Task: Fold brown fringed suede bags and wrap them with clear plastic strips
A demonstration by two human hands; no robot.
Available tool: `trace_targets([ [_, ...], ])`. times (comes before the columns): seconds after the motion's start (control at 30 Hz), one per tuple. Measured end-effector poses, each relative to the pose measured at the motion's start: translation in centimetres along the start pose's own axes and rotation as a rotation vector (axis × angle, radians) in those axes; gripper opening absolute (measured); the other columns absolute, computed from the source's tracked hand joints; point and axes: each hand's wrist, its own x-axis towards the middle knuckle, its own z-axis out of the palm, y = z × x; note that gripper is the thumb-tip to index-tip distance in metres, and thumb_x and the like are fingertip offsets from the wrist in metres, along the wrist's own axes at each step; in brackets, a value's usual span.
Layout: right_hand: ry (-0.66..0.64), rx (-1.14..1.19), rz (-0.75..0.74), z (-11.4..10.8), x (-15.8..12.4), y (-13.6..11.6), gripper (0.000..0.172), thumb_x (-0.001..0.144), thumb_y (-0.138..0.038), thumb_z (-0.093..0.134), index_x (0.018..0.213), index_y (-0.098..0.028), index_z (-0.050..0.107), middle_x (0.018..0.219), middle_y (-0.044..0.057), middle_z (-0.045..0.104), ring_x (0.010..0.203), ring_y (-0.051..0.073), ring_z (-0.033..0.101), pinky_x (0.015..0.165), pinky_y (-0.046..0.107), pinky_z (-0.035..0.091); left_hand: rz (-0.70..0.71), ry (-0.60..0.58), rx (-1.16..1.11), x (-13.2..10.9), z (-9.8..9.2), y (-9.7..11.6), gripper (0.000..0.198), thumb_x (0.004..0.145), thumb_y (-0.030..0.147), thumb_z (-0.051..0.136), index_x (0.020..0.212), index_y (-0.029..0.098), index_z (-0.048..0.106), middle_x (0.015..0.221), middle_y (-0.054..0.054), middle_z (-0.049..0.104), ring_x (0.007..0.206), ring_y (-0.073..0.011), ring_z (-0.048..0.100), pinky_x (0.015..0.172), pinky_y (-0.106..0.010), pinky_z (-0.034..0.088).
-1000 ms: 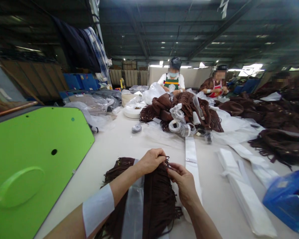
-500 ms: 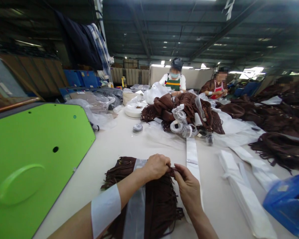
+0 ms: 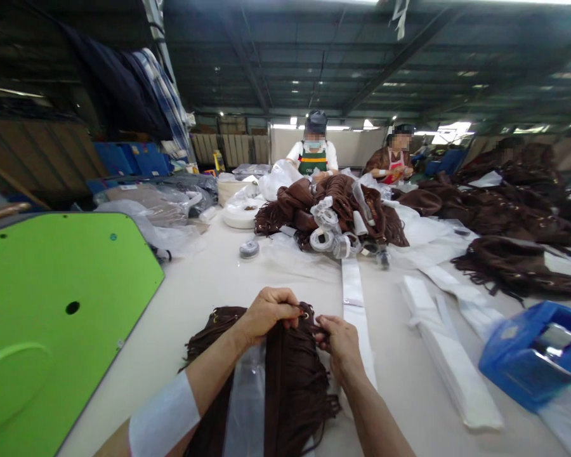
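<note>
A dark brown fringed bag (image 3: pixel 285 387) with brass eyelets along its top edge lies in front of me on the table. Down its middle runs a clear plastic strip (image 3: pixel 247 393). My left hand (image 3: pixel 271 311) reaches across the bag, thumb and fingers pinched on its top edge beside an eyelet (image 3: pixel 306 315). At the top right corner, my right hand (image 3: pixel 341 339) is closed on a thin brown cord; its fingertips partly hide it. A white band (image 3: pixel 164 409) wraps my left forearm.
A green machine panel (image 3: pixel 52 285) stands at left. Brown fringed bags (image 3: pixel 333 197) with clear wrapped rolls are heaped ahead. At right are a blue tape dispenser (image 3: pixel 518 355) and white folded strips (image 3: pixel 450 355). Two co-workers (image 3: pixel 314 155) are across the table.
My hands have drawn apart, uncovering an eyelet between them. The left hand has shifted slightly left along the bag's top edge. The whole view has swung a little to the right.
</note>
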Motion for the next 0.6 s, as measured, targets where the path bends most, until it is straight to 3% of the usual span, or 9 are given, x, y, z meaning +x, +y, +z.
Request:
trace_targets([
  [0.13, -0.087, 0.051, -0.030, -0.6, -0.9, -0.2, 0.035, 0.051, -0.043, 0.073, 0.068, -0.013, 0.067, 0.061, 0.004, 0.066, 0.045, 0.009, 0.053, 0.041, 0.019, 0.035, 0.005, -0.009, 0.051, 0.4, -0.2, 0.3, 0.019, 0.065, 0.033, 0.056, 0.070, 0.014, 0.056, 0.061, 0.000, 0.058, 0.055, -0.0108, 0.051, 0.056, -0.022, 0.040],
  [0.27, -0.135, 0.077, -0.095, -0.4, -1.8, -0.9, 0.037, 0.055, -0.046, 0.075, 0.073, -0.015, 0.070, 0.059, 0.000, 0.063, 0.050, 0.008, 0.050, 0.045, 0.019, 0.036, 0.023, -0.058, 0.158, 0.8, 0.9, 0.3, 0.027, 0.056, 0.018, 0.062, 0.083, 0.015, 0.060, 0.066, 0.003, 0.059, 0.063, -0.0121, 0.052, 0.062, -0.022, 0.040],
  [0.33, -0.131, 0.090, -0.128, -0.4, -2.0, -1.4, 0.037, 0.055, -0.046, 0.076, 0.076, -0.016, 0.071, 0.059, -0.001, 0.063, 0.051, 0.008, 0.049, 0.049, 0.019, 0.038, 0.026, -0.100, 0.206, 1.0, 1.4, 0.3, 0.026, 0.055, 0.015, 0.063, 0.081, 0.015, 0.062, 0.065, 0.004, 0.059, 0.063, -0.0127, 0.052, 0.061, -0.022, 0.039],
  [0.4, -0.128, 0.125, -0.132, -0.6, -1.9, -1.7, 0.037, 0.053, -0.044, 0.078, 0.078, -0.017, 0.072, 0.063, 0.000, 0.065, 0.052, 0.008, 0.049, 0.051, 0.021, 0.040, 0.028, -0.131, 0.229, 1.1, 1.8, 0.2, 0.013, 0.058, 0.016, 0.060, 0.070, 0.015, 0.063, 0.062, 0.004, 0.058, 0.063, -0.0122, 0.051, 0.061, -0.021, 0.039],
  [0.5, -0.146, 0.173, -0.109, -0.9, -1.8, -1.7, 0.037, 0.052, -0.040, 0.079, 0.080, -0.018, 0.072, 0.070, 0.001, 0.067, 0.054, 0.009, 0.051, 0.054, 0.023, 0.042, -0.006, -0.119, 0.222, 1.2, 1.9, 0.0, 0.009, 0.061, 0.019, 0.054, 0.064, 0.015, 0.061, 0.053, 0.005, 0.053, 0.049, -0.0092, 0.045, 0.050, -0.020, 0.034],
  [0.6, -0.156, 0.035, -0.173, -1.0, -1.8, -1.3, 0.033, 0.056, -0.038, 0.076, 0.082, -0.018, 0.071, 0.066, 0.000, 0.066, 0.053, 0.010, 0.050, 0.054, 0.024, 0.041, -0.049, -0.044, 0.178, 1.2, 2.0, -0.1, 0.014, 0.065, 0.025, 0.050, 0.064, 0.014, 0.058, 0.049, 0.005, 0.048, 0.039, -0.0078, 0.037, 0.040, -0.020, 0.028],
])
